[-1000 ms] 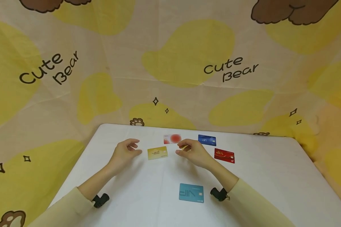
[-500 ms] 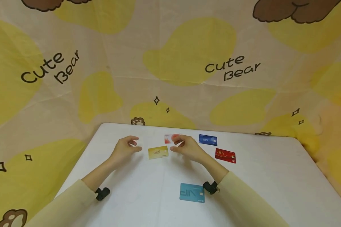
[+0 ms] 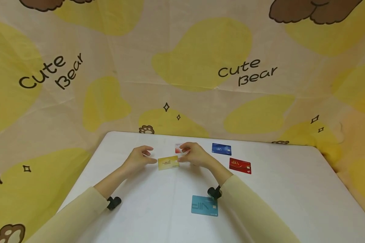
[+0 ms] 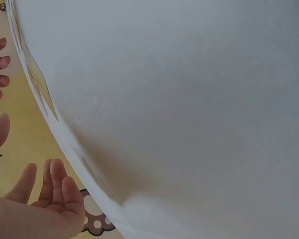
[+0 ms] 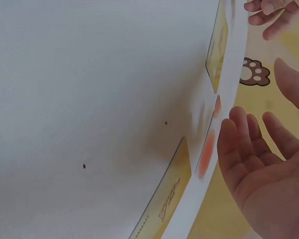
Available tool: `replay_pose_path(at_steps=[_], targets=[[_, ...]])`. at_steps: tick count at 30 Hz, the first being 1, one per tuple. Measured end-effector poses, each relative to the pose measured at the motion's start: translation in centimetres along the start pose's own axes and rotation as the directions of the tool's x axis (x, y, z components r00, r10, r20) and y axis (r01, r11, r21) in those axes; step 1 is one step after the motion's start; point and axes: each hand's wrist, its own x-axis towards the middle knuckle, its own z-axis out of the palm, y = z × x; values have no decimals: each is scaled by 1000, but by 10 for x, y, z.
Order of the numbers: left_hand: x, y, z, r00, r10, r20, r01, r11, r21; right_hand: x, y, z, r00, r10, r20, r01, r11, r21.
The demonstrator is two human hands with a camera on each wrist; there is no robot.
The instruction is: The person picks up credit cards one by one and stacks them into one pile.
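A gold card (image 3: 168, 163) lies on the white table between my two hands. My left hand (image 3: 139, 159) hovers to its left, fingers loosely bent and holding nothing; the thumb tip is close to the card's left edge. From the right, my right hand (image 3: 195, 156) reaches in with thumb and fingers apart, the thumb overlapping the card's right end in the head view. Behind that hand, a white card with red circles (image 3: 178, 148) is partly covered. The right wrist view also shows a second gold card (image 5: 164, 199), hidden in the head view, below the right hand (image 5: 259, 169).
A blue VIP card (image 3: 221, 149) and a red VIP card (image 3: 240, 166) lie to the right. Nearer is a teal VIP card (image 3: 204, 206), its corner overlapped by the right wrist camera (image 3: 214, 193). A patterned cloth (image 3: 182, 67) hangs behind the white table (image 3: 292, 202).
My right hand has moved left to the gold card's right end, now covering part of the red-circle card. My left hand has shifted slightly right. The cards keep their places.
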Motion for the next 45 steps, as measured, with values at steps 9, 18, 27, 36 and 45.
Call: replay_pose_path(at_steps=[9,18,27,36,45], targets=[[7,1,10,999,-34,41,34,999,-8,13,7,10,999,12,44,-11,1000,-8],[12,-3,20,997,-24,68,22,999,33,19,11,16,998,0,59,5,996,-85],[16,-3,21,996,-27,83,19,995,98,21,10,16,997,-28,76,40,986,-160],[12,2,22,995,-37,90,22,987,158,23,9,19,996,-32,80,48,977,-207],[13,1,23,996,-45,77,31,984,176,23,8,19,995,-23,94,41,978,-204]])
